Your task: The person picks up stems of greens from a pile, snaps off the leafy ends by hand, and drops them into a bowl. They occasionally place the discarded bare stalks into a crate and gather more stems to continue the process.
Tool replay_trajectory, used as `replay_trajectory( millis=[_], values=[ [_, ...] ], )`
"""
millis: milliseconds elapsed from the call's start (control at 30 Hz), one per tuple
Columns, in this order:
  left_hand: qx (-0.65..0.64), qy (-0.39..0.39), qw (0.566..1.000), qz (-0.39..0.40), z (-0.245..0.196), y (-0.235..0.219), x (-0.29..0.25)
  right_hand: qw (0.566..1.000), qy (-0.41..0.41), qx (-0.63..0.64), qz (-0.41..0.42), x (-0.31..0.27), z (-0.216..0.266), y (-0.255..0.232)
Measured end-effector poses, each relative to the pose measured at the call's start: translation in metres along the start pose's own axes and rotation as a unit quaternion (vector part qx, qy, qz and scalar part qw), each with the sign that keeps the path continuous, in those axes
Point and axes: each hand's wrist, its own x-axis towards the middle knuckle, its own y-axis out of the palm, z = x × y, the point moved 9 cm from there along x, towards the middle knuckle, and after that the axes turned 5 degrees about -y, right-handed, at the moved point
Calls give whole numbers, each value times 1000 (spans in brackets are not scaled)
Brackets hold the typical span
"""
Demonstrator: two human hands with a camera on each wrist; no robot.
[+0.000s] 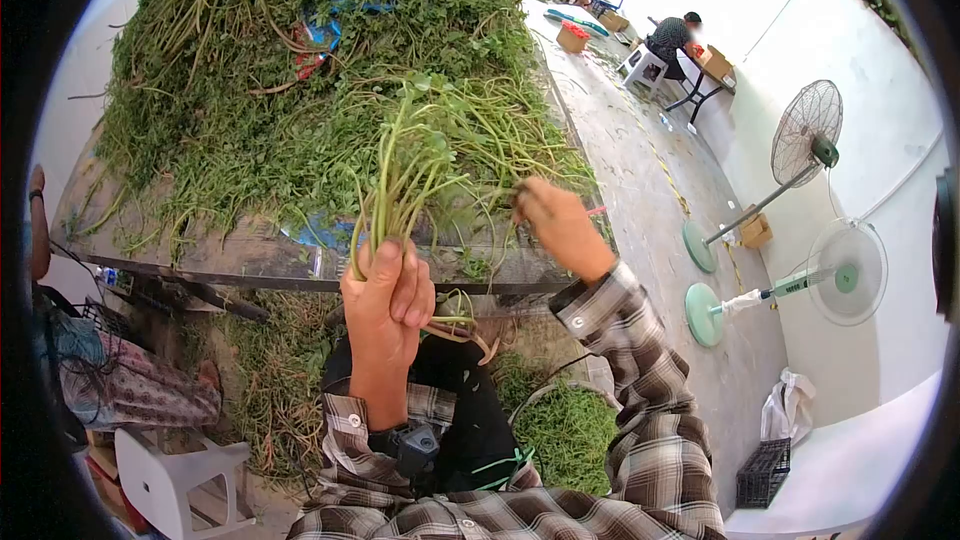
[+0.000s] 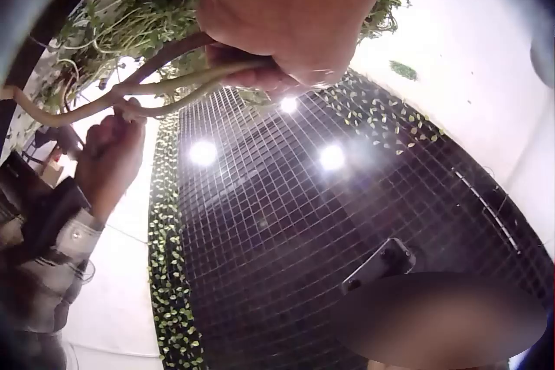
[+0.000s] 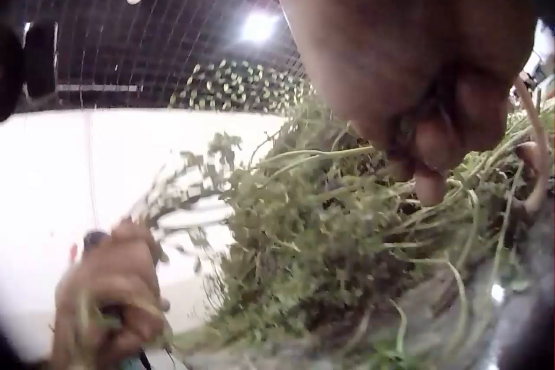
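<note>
My left hand (image 1: 385,290) grips a bunch of leafy green stems (image 1: 400,175), leaves upward, in front of the table edge. Thick, pale stem ends (image 2: 130,97) stick out below that fist. Farther right, my right hand (image 1: 565,225) is over the table's near edge, fingers curled and pinching a thin stem (image 3: 325,154) at the pile's side. The fingertips are partly hidden and blurred. Behind both hands rises a big heap of the same greens (image 1: 300,130), spread over the dark table (image 1: 240,258).
A basket of green cuttings (image 1: 570,435) stands by my legs, with more greens (image 1: 275,390) on the floor. At left are a white plastic stool (image 1: 185,480) and another person's patterned clothing (image 1: 130,380). Two fans (image 1: 805,135) stand right. A person (image 1: 672,40) sits at a far table.
</note>
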Motion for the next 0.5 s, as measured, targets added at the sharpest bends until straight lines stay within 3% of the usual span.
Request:
replay_trajectory(
  millis=[33, 100, 200, 300, 433, 467, 500],
  values=[
    [-1, 0, 1000, -6, 0, -1, 0, 1000, 1, 0, 0, 3, 8, -11],
    [2, 2, 1000, -8, -1, -2, 0, 983, 72, 145, -88, 4, 8, -43],
    [6, 9, 1000, -13, -5, -3, 0, 965, 100, 189, -150, 2, 0, -76],
    [1, 14, 1000, -16, -6, -2, 0, 959, 70, 178, -210, -3, 17, -98],
    [-23, 13, 1000, 6, -5, 1, 0, 965, 58, 201, -156, -16, 33, -81],
    [-23, 11, 1000, 4, -3, 0, 0, 983, 66, 145, -90, -26, 37, -65],
    [2, 5, 1000, 9, -1, 2, -1, 983, 67, 146, -90, -33, 41, -60]
  ],
)
